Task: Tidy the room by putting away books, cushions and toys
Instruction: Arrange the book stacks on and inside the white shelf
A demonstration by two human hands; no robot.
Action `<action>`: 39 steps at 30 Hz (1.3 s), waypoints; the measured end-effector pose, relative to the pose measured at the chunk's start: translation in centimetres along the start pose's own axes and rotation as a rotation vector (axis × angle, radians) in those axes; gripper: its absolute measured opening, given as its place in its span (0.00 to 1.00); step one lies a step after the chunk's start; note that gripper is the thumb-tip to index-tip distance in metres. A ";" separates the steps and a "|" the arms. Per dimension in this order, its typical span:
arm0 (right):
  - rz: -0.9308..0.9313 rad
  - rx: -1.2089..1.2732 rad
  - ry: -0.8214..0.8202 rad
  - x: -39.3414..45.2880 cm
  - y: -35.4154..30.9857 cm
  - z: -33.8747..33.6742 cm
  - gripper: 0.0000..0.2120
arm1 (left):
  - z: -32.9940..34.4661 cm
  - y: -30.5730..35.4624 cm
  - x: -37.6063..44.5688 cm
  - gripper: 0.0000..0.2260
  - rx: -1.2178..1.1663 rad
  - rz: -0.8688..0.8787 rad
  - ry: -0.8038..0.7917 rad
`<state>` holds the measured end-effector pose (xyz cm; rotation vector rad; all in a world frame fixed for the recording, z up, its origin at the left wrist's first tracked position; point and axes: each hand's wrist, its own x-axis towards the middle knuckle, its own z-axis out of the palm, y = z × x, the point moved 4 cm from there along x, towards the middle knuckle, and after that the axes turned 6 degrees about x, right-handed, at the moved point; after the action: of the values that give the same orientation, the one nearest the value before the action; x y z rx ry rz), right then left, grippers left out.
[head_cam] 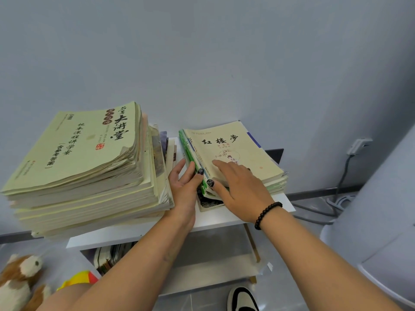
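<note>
Two stacks of books are sitting on the top board of a white shelf point(220, 217) against a pale wall. The tall stack point(89, 176) is taking up the left side and overhanging the front edge, its top cover pale green with black calligraphy. The small stack point(235, 162) is lying to the right, topped by a cream book with three large black characters and a small drawn figure. The left hand point(185, 189) is resting in the gap between the two stacks, palm against the left edge of the small stack, its fingers point(190, 173) stretched almost straight along the green spines rather than grasping anything. The right hand point(241, 191) is lying flat on the cream cover, fingers released and spread, the thumb tip touching the stack's front left corner just beside the left fingertips; a black bead bracelet point(267, 215) is circling its wrist. More books point(110, 254) are standing on the lower level of the shelf. A brown and white plush toy point(20, 279) is lying at the lower left, near a yellow and orange object point(78, 279). A black and white shoe point(241, 299) is showing at the bottom edge.
</note>
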<state>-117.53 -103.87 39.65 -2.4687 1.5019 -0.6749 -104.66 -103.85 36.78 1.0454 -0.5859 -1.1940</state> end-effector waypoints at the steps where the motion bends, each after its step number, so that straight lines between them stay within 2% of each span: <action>1: -0.002 0.021 0.022 -0.1 0.0 0.0 0.27 | 0.0 0.0 0.0 0.26 -0.002 -0.002 -0.003; 6: 0.099 0.270 0.123 0.1 1.5 -1.0 0.34 | -0.1 -0.1 0.1 0.24 0.011 -0.021 0.015; 10: 0.145 -0.004 0.016 0.5 2.0 -0.9 0.38 | 0.1 -0.2 0.2 0.21 0.009 -0.054 0.085; 15: -0.009 -0.353 -0.034 1.0 1.8 0.0 0.39 | 0.3 -0.4 0.0 0.21 0.056 -0.072 0.146; 18: -0.238 -0.447 0.129 1.6 1.7 0.4 0.36 | 0.3 -0.5 0.0 0.21 0.042 -0.108 0.161; 20: -0.370 -0.390 0.240 1.6 1.8 0.4 0.28 | 0.4 -0.5 -0.3 0.21 0.006 -0.144 0.157; 24: -0.370 -0.282 0.472 2.0 2.3 -1.4 0.19 | 0.3 -1.2 -0.5 0.24 -0.083 -0.267 0.077; 25: -0.363 -0.256 0.502 2.2 2.5 -1.7 0.19 | 0.2 -1.4 -0.5 0.21 -0.092 -0.283 0.067; 27: -0.403 -0.240 0.458 2.3 2.3 -1.6 0.22 | -0.1 -1.5 -0.4 0.09 -0.067 -0.297 0.078; 28: -0.431 -0.254 0.419 2.4 2.1 -1.5 0.22 | -0.2 -1.5 -0.4 0.08 -0.048 -0.300 0.084; 31: -0.485 -0.242 0.310 1.8 1.0 -0.9 0.14 | -0.3 -1.2 -0.3 0.09 0.002 -0.292 0.066; 34: -0.469 -0.208 0.171 1.3 0.3 0.0 0.16 | -0.2 -0.9 -0.4 0.10 0.041 -0.267 0.044; 39: -0.470 -0.271 0.224 1.5 0.4 0.7 0.15 | 0.0 -0.7 -0.4 0.11 0.058 -0.222 0.041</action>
<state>-117.00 -105.41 39.33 -3.0892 1.1388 -0.8996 -105.16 -103.50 36.21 1.2050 -0.4838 -1.3522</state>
